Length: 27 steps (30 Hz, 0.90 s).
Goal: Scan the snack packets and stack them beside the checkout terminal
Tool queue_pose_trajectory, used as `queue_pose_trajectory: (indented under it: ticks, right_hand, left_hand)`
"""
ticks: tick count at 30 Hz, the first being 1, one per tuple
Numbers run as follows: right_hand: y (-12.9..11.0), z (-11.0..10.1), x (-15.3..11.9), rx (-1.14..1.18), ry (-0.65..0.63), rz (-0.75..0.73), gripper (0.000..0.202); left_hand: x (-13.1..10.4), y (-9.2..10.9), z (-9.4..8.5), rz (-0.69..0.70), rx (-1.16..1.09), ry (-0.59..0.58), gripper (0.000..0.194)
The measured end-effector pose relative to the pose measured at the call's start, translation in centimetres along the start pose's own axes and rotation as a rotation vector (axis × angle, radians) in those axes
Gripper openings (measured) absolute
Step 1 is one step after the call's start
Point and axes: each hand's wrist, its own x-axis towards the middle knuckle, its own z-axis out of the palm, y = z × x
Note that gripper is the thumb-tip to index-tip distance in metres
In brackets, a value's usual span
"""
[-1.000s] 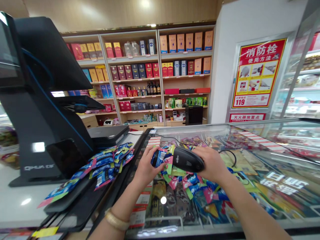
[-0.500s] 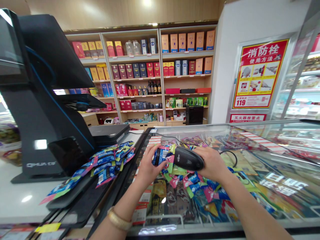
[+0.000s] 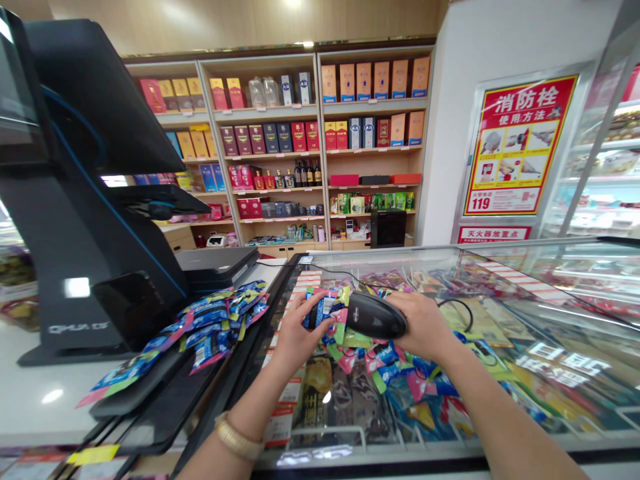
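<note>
My left hand [image 3: 299,331] is closed on a small blue, pink and green snack packet [image 3: 326,308], whose printed barcode faces up. A black handheld barcode scanner [image 3: 373,315] is gripped in my right hand [image 3: 425,328], its head pointing left and close against the packet. Both hands are above the glass top of a freezer chest. Below and right of the scanner, several similar packets [image 3: 387,360] lie loose on the glass. A heap of the same packets [image 3: 220,323] rests to the left on a dark flat device.
A black checkout terminal [image 3: 105,200] stands at the left on a white counter [image 3: 45,393]. The freezer chest [image 3: 345,417] spans the front. A scanner cable [image 3: 470,313] loops over the glass. Shelves of boxes [image 3: 270,137] and a red fire-hydrant poster [image 3: 523,147] are behind.
My hands, the packet and the scanner hold almost the same places. The whole view has shifted very slightly.
</note>
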Motion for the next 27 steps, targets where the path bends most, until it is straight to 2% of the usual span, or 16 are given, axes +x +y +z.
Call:
queue_pose_trajectory:
  ticks: [8, 12, 17, 20, 23, 25, 27]
  right_hand:
    - [0.4, 0.4, -0.1, 0.009, 0.028, -0.01, 0.021]
    - [1.7, 0.6, -0.3, -0.048, 0.187, 0.033, 0.02]
    - [3.3, 0.5, -0.5, -0.064, 0.442, 0.083, 0.018]
    - [3.7, 0.5, -0.6, -0.061, 0.501, 0.104, 0.018]
    - [3.7, 0.7, -0.6, -0.071, 0.497, 0.108, 0.018]
    - [3.7, 0.9, -0.5, -0.081, 0.485, 0.108, 0.015]
    - [3.7, 1.0, -0.5, -0.095, 0.474, 0.109, 0.012]
  left_hand:
    - [-0.1, 0.2, -0.2, 0.018, 0.012, -0.021, 0.043]
    - [-0.2, 0.4, -0.2, 0.069, 0.007, -0.017, 0.042]
    - [0.7, 0.9, 0.9, 0.18, 0.054, 0.054, 0.054]
    - [2.0, 1.4, 2.1, 0.269, 0.084, -0.021, 0.042]
    - [3.4, 1.6, 3.5, 0.333, 0.139, -0.082, 0.031]
    - [4.2, 1.6, 4.2, 0.316, 0.164, -0.125, 0.031]
    - [4.5, 1.7, 4.6, 0.271, 0.183, -0.217, 0.033]
